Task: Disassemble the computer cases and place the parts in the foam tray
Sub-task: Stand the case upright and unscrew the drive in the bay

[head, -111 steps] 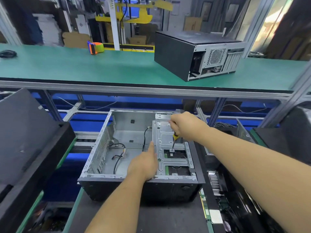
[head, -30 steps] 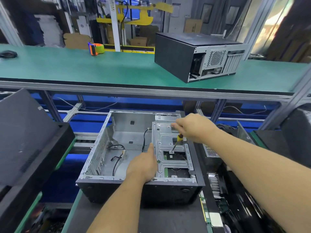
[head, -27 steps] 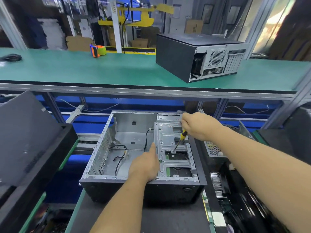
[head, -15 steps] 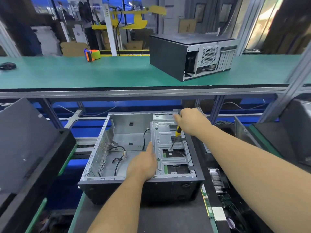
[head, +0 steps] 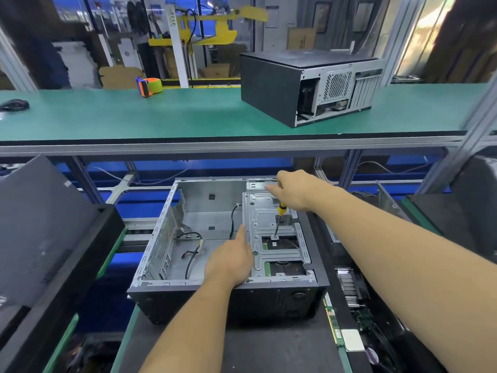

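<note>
Head view: a person's right hand (head: 294,189) grips a yellow-handled screwdriver (head: 279,220), fingers curled round the handle, over an open computer case (head: 228,297) on the lower bench. The tool's long axis slopes down and toward the person from the hand, its tip set on a small tab (head: 274,237) of the metal drive bracket (head: 266,227) in the case's right half; whether a screw sits under the tip is too small to tell. The left hand (head: 228,261) lies at the bracket's left edge, forefinger stretched along it, the other fingers hidden below, so how far they are curled cannot be told; it appears to steady the bracket. The fastening point lies between the two hands, below and just nearer than the right hand, ahead and to the right of the left one, and only the right hand reaches it, through the tool. The case's left half holds loose black cables (head: 193,249). A second, closed case (head: 306,84) and a tape dispenser (head: 149,86) stand well apart on the green upper shelf (head: 107,114). Judging by the bare left half, the bracket is among the last parts to come out; no foam tray can be made out for certain.
</note>
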{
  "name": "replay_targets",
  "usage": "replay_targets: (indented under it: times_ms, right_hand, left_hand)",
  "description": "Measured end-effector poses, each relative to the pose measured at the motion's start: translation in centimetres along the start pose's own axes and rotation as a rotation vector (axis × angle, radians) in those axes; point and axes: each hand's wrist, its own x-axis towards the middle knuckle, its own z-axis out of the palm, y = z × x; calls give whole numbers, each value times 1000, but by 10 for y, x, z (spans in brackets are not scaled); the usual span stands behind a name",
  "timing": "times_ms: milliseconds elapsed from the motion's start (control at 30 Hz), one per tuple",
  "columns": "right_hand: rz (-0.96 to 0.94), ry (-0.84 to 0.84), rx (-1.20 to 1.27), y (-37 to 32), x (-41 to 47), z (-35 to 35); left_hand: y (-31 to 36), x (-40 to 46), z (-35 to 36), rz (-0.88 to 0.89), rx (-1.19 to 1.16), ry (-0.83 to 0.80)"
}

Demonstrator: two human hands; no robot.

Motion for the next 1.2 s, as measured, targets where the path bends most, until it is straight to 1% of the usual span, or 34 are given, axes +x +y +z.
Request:
replay_targets:
  times_ms: [67,100,267,433,567,633,967,1200]
  right_hand:
    - [34,49,-138,-2,1,2]
    - [27,55,-161,-3,2,2]
    - [-77,-34,-125,-9,3,-3]
    - [-83,-84,-105,-11,2,-9]
    - [-6,-4,-136,-11,3,-4]
    - [-2,14,-164,-10,4,-2]
    - [-133,-44,-106,-6,0,-5]
    - [-238,-51,-134,-8,-1,-3]
  left_hand:
    - [0,0,0,0,3,4]
    - [0,1,1,0,4,4]
    - [-1,1,1,4,18,5]
    - [-1,1,0,-3,18,-1]
    - [0,1,0,-1,10,4]
    - [-1,0,0,-3,10,1]
    - [-2,2,2,-5,16,3]
    - [-3,2,2,3,15,-1]
